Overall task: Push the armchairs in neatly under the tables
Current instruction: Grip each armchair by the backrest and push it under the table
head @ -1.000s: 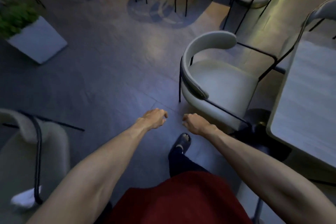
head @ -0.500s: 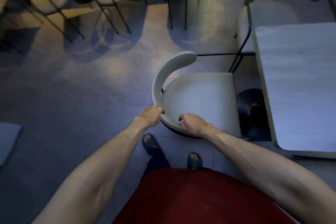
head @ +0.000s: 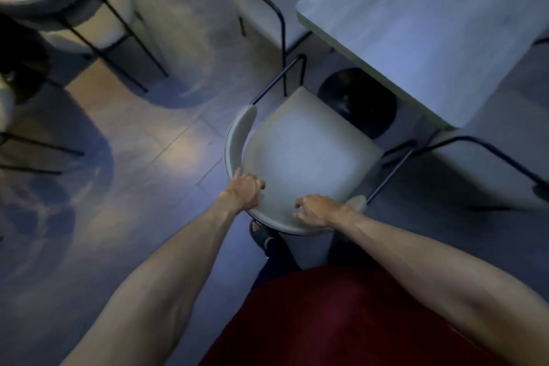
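Surface (head: 430,24): big pale top at 1 o'clock.
Armchair (head: 306,157): in the middle, seat edge near the surface, not under yet.
Left hand (head: 245,190): fingers curled over its back.
Right hand (head: 318,211): fingers curled over it too.
Push: both hands evenly, slowly toward 1 o'clock, so it slides in straight.

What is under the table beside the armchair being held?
Under the table, a round black base shows, partly covered by the tabletop. Its column and anything farther under are hidden. The armchair seat is not yet under it.
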